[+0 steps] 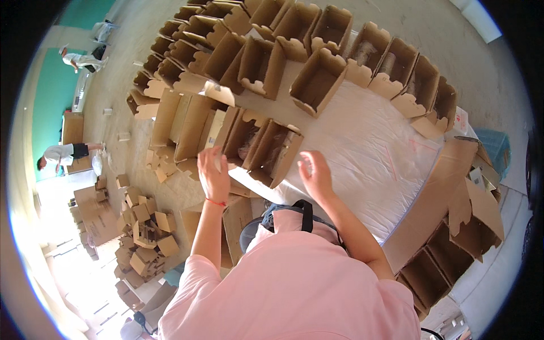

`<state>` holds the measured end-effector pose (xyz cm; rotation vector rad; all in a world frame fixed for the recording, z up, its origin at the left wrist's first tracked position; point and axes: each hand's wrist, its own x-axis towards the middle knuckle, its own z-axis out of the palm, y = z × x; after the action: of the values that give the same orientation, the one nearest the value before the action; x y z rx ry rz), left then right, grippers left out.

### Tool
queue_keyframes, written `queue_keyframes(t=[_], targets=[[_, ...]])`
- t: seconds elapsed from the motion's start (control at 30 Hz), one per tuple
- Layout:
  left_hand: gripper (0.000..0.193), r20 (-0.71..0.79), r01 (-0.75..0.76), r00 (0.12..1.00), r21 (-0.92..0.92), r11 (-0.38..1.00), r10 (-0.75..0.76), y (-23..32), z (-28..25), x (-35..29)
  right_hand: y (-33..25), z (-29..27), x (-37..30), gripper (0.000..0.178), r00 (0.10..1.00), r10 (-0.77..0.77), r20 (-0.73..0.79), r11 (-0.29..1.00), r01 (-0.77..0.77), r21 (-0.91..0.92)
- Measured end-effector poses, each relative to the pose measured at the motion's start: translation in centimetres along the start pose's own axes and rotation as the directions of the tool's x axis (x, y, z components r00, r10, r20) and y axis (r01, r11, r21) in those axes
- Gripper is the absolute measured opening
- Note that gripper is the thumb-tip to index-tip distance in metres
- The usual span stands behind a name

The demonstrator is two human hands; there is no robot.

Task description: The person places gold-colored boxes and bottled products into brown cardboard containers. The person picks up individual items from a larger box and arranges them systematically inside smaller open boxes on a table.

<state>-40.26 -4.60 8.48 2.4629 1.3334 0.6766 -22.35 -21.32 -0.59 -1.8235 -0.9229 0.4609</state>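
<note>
My left hand (213, 175), with a red string at the wrist, is raised beside the near left corner of a pair of open cardboard boxes. Its fingers are apart; a pale patch shows between them, too blurred to make out. To the right of the same boxes, my right hand (315, 174) is held up with loosely bent fingers and nothing in it. The nearer box (281, 163) and the box next to it (233, 148) have clear-wrapped contents inside. Both stand at the near edge of a surface covered with white sheeting (368, 153).
Rows of open boxes (318, 82) fill the far side; some at the far right hold wrapped items. More boxes (436, 260) stand at right, beside a long cardboard panel (428, 209). Loose cartons (144, 226) are heaped on the left floor. People (62, 153) are at far left.
</note>
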Motion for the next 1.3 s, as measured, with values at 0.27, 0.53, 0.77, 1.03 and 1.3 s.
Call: queue_keyframes(t=[0.27, 0.53, 0.77, 1.03, 1.3], targets=[[0.026, 0.249, 0.03, 0.968, -0.254, 0.967, 0.036, -2.8, 0.9, -3.1, -1.8, 5.7, -1.5, 0.082, 0.908, 0.381, 0.175, 0.906, -0.329, -0.265], [0.046, 0.484, -0.002, 0.875, -0.052, 0.999, 0.027, -2.8, 7.4, -2.1, 0.6, 7.6, -2.5, 0.051, 0.819, 0.533, 0.211, 0.845, -0.527, -0.088], [0.025, 0.602, -0.279, 0.77, 0.021, 0.96, 0.211, -1.2, 7.0, -2.1, -0.8, 5.4, -3.0, 0.04, 0.791, 0.546, 0.275, 0.833, -0.549, -0.075], [0.025, 0.587, -0.337, 0.667, -0.312, 0.888, 0.459, 11.0, 6.3, -4.9, -5.4, -9.9, -6.9, 0.033, 0.804, 0.592, 0.056, 0.806, -0.59, -0.038], [0.022, 0.521, -0.41, 0.67, -0.335, 0.849, 0.529, 20.5, 17.9, 1.2, 4.7, -16.5, 0.3, 0.031, 0.8, 0.577, -0.164, 0.797, -0.595, -0.101]])
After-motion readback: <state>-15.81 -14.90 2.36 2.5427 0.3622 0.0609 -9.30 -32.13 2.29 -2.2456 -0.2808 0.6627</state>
